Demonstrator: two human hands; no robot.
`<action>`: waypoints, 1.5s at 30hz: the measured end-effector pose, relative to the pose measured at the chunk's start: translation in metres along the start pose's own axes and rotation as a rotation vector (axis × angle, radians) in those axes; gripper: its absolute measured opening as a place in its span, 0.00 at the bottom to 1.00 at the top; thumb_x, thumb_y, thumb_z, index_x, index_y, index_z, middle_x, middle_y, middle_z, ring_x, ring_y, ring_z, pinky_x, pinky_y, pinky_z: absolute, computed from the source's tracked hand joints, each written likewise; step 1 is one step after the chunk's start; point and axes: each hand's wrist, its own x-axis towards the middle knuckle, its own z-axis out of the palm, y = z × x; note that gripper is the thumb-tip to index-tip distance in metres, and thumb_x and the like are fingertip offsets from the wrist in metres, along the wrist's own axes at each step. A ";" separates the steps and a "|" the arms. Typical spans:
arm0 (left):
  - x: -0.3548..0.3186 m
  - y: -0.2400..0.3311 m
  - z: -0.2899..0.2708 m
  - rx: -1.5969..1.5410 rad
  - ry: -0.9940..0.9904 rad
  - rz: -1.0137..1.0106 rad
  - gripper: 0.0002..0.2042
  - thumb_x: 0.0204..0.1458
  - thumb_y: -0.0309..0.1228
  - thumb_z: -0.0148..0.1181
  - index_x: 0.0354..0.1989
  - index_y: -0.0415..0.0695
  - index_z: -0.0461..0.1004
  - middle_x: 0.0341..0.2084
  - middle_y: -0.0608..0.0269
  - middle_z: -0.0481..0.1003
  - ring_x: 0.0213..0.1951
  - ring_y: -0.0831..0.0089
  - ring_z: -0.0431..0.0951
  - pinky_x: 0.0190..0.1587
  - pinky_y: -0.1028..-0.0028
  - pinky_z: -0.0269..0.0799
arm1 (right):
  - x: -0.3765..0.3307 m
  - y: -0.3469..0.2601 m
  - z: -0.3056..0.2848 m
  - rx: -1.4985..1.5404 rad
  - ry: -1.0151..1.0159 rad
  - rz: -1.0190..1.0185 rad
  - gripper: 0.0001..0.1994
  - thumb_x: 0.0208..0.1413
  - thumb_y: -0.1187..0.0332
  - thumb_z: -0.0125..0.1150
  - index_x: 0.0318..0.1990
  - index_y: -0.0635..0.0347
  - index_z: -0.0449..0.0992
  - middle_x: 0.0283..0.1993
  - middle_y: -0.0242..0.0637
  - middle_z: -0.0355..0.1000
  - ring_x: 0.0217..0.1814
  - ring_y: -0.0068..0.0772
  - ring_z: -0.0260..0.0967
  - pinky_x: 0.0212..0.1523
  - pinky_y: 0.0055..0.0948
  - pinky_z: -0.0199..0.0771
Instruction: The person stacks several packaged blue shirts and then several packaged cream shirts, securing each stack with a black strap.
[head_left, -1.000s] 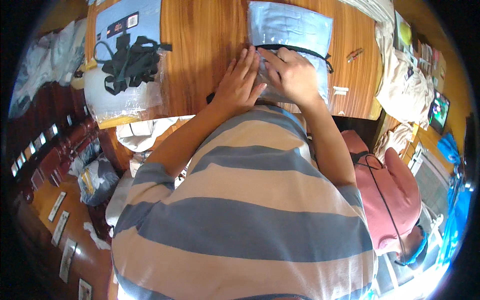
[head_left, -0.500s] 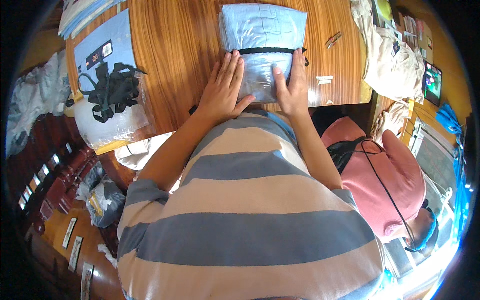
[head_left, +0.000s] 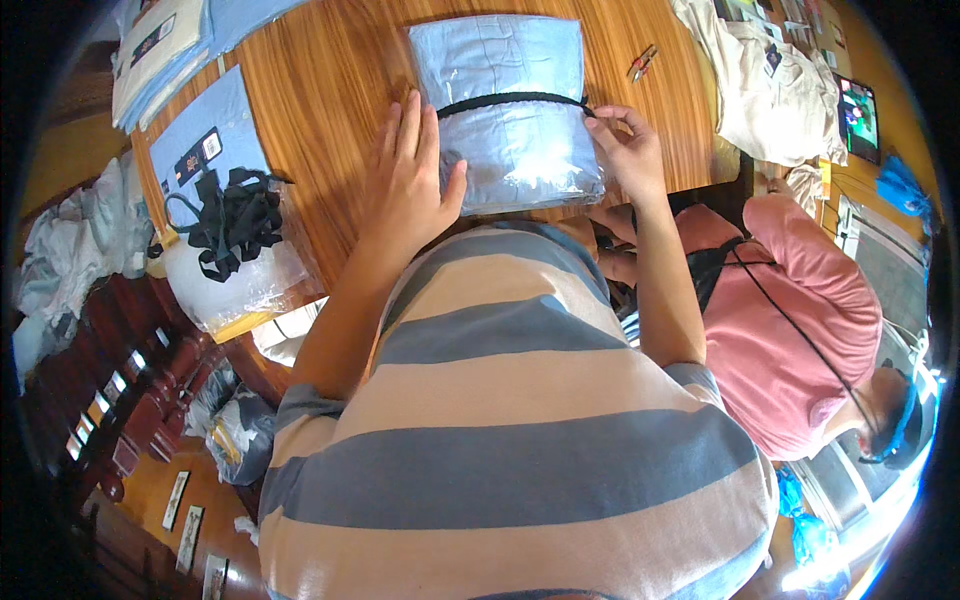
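Note:
A folded light-blue garment in a clear plastic bag (head_left: 505, 110) lies on the wooden table (head_left: 330, 90) in front of me. A black strap (head_left: 510, 99) runs across its middle. My left hand (head_left: 408, 190) lies flat with fingers spread on the bag's left edge. My right hand (head_left: 628, 150) is at the bag's right edge, its fingertips pinching the end of the black strap.
A pile of black straps (head_left: 232, 215) sits on more bagged blue garments (head_left: 215, 160) at the left. Small red-handled snips (head_left: 642, 62) lie at the far right of the table near cream clothes (head_left: 775, 85). A person in a pink shirt (head_left: 790, 320) sits to my right.
The view has shifted so the bag sits nearer the centre. My right hand moved from lying on the bag to its right edge and pinched the strap; my left hand slid left.

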 end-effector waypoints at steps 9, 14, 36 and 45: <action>0.047 0.072 0.037 0.078 -0.044 0.154 0.34 0.57 0.49 0.63 0.70 0.43 0.69 0.74 0.44 0.59 0.74 0.40 0.56 0.71 0.35 0.53 | 0.017 0.011 0.002 -0.233 0.000 -0.196 0.12 0.60 0.66 0.74 0.46 0.65 0.85 0.33 0.35 0.81 0.30 0.24 0.73 0.34 0.27 0.74; 0.050 0.061 0.051 0.117 -0.016 0.196 0.34 0.58 0.53 0.61 0.72 0.54 0.69 0.77 0.56 0.57 0.78 0.45 0.51 0.71 0.28 0.46 | 0.023 0.024 0.001 -0.403 -0.071 -0.243 0.12 0.64 0.65 0.69 0.43 0.68 0.82 0.37 0.44 0.80 0.38 0.36 0.78 0.43 0.37 0.77; 0.045 0.046 0.052 0.046 -0.009 0.209 0.34 0.58 0.54 0.60 0.73 0.56 0.68 0.78 0.61 0.54 0.79 0.48 0.46 0.73 0.29 0.40 | 0.016 0.020 -0.003 -0.265 -0.152 -0.249 0.13 0.67 0.61 0.69 0.43 0.64 0.81 0.37 0.26 0.77 0.37 0.17 0.68 0.39 0.22 0.70; 0.046 0.046 0.050 0.032 -0.011 0.229 0.34 0.59 0.52 0.61 0.74 0.54 0.66 0.78 0.59 0.55 0.79 0.45 0.48 0.72 0.29 0.42 | 0.016 0.021 0.009 -0.419 0.031 -0.298 0.14 0.64 0.61 0.69 0.40 0.67 0.80 0.35 0.43 0.78 0.35 0.30 0.75 0.37 0.33 0.74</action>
